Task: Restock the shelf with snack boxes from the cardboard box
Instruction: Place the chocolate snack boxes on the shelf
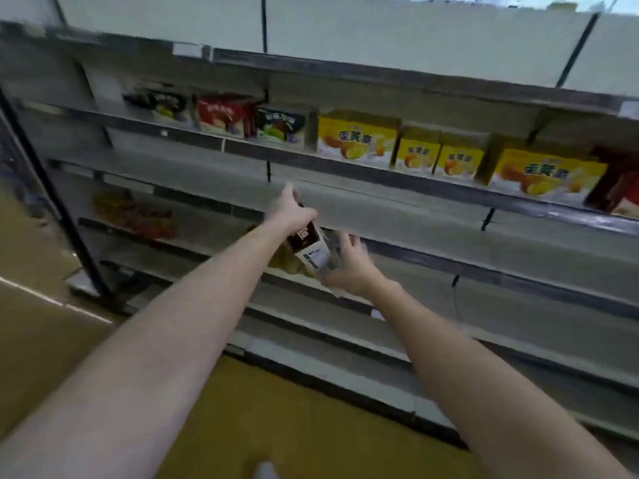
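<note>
In front of the grey shelf unit (pixel 397 205), a dark snack box (pixel 308 245) is held tilted between both hands. The left hand (pixel 289 210) grips its upper end from above; the right hand (pixel 349 267) cups its lower end, fingers curled around it. Yellow cake boxes (pixel 356 140) stand on a higher shelf.
</note>
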Available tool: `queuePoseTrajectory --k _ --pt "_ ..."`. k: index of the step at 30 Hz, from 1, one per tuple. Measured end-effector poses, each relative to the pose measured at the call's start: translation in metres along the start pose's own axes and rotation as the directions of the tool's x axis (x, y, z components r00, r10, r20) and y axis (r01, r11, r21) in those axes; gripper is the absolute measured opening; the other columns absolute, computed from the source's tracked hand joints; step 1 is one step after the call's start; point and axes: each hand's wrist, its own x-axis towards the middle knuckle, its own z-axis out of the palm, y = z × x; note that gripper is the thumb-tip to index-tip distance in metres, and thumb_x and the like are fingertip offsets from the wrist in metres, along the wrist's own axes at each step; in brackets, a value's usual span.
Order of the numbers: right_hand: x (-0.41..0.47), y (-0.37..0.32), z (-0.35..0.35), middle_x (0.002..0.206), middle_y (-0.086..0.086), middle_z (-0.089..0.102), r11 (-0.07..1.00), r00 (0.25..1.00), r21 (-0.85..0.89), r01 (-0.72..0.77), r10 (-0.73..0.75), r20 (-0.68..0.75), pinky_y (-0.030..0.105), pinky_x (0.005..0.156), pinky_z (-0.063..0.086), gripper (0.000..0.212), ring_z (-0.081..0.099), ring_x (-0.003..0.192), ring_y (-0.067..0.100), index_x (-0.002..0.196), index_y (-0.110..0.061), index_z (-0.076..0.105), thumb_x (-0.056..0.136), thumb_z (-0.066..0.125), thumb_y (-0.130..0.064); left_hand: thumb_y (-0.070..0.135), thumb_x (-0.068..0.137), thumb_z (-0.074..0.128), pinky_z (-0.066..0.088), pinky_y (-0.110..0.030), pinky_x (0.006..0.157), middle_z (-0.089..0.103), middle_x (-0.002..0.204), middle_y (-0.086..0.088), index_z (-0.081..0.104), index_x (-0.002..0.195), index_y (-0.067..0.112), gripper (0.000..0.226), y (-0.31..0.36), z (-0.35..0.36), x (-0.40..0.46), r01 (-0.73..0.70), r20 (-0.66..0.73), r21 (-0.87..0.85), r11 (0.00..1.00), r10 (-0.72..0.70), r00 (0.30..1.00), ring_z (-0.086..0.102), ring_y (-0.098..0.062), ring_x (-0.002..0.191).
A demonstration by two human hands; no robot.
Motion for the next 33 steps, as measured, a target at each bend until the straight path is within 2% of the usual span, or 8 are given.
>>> queuePoseTrajectory --k 5,9,11,14,20,25,31,33 --pt "0.073 -0.069 0.042 0.124 0.003 0.053 0.98 0.996 0.18 0.082 -0.084 0.003 0.044 0.083 0.059 0.08 0.061 0.103 0.022 0.129 -0.032 0.034 0.067 0.084 -0.04 0.018 0.083 0.067 0.058 -0.045 0.051 0.063 0.102 -0.014 0.057 0.105 0.017 0.025 -0.05 -0.057 0.051 0.244 -0.026 -0.258 0.935 -0.259 0.965 0.065 -0.035 0.087" --pt "0.141 -0.118 0.069 0.102 -0.001 0.062 0.952 0.992 0.285 0.112 -0.122 0.017 0.039 0.059 0.061 0.056 0.068 0.08 0.021 0.114 -0.039 0.037 0.073 0.075 -0.037 0.015 0.084 0.068 0.056 -0.046 0.048 0.065 0.106 -0.024 0.057 0.108 0.006 0.028 -0.092 -0.111 0.101 0.324 -0.04 -0.464 0.824 -0.385 0.922 0.067 -0.038 0.081" --pt "0.173 -0.144 0.08 0.105 -0.003 0.063 0.923 0.996 0.379 0.072 -0.088 0.025 0.043 0.069 0.061 0.058 0.068 0.087 0.02 0.118 -0.04 0.038 0.074 0.076 -0.037 0.018 0.087 0.069 0.057 -0.051 0.05 0.066 0.107 -0.025 0.058 0.106 0.005 0.026 -0.108 -0.138 0.125 0.323 -0.042 -0.511 0.796 -0.399 0.916 0.068 -0.039 0.078" --pt "0.223 -0.182 0.094 0.115 -0.004 0.062 0.893 0.994 0.441 0.086 -0.108 0.026 0.036 0.084 0.052 0.053 0.06 0.099 0.017 0.127 -0.028 0.045 0.082 0.073 -0.032 0.028 0.098 0.058 0.061 -0.05 0.062 0.063 0.113 -0.014 0.057 0.123 0.015 0.027 -0.133 -0.18 0.157 0.27 -0.065 -0.324 0.907 -0.306 0.95 0.07 -0.037 0.083" --pt "0.301 -0.247 0.118 0.111 0.003 0.066 0.818 0.993 0.575 0.037 -0.093 0.068 0.046 0.091 0.052 0.035 0.064 0.1 0.027 0.113 -0.022 0.046 0.085 0.065 -0.032 0.039 0.102 0.05 0.06 -0.042 0.077 0.061 0.124 -0.006 0.05 0.139 0.028 0.039 -0.191 -0.254 0.209 0.176 0.018 -0.182 0.967 -0.176 0.984 0.068 -0.027 0.095" --pt "0.35 -0.297 0.138 0.097 0.001 0.068 0.715 0.99 0.698 -0.043 -0.061 0.124 0.043 0.085 0.056 0.022 0.068 0.09 0.024 0.097 -0.025 0.053 0.079 0.066 -0.026 0.058 0.079 0.073 0.05 -0.043 0.098 0.06 0.125 0.003 0.055 0.128 0.023 0.063 -0.239 -0.303 0.241 0.148 -0.004 -0.227 0.963 -0.153 0.988 0.059 -0.016 0.112" --pt "0.398 -0.351 0.16 0.086 0.007 0.07 0.661 0.966 0.738 -0.138 -0.075 0.247 0.029 0.065 0.051 0.009 0.067 0.077 0.023 0.092 -0.018 0.061 0.084 0.062 -0.017 0.037 0.068 0.089 0.058 -0.039 0.077 0.069 0.11 -0.006 0.062 0.115 0.015 0.058 -0.286 -0.344 0.301 0.113 -0.099 -0.401 0.909 -0.165 0.981 0.068 -0.02 0.096" --pt "0.415 -0.366 0.168 0.086 0.005 0.071 0.679 0.957 0.715 -0.165 -0.066 0.283 0.032 0.072 0.053 0.015 0.067 0.081 0.022 0.098 -0.012 0.067 0.09 0.063 -0.025 0.031 0.069 0.089 0.059 -0.04 0.074 0.071 0.104 -0.008 0.062 0.115 0.01 0.058 -0.3 -0.364 0.324 0.102 -0.125 -0.474 0.874 -0.182 0.975 0.069 -0.021 0.089"
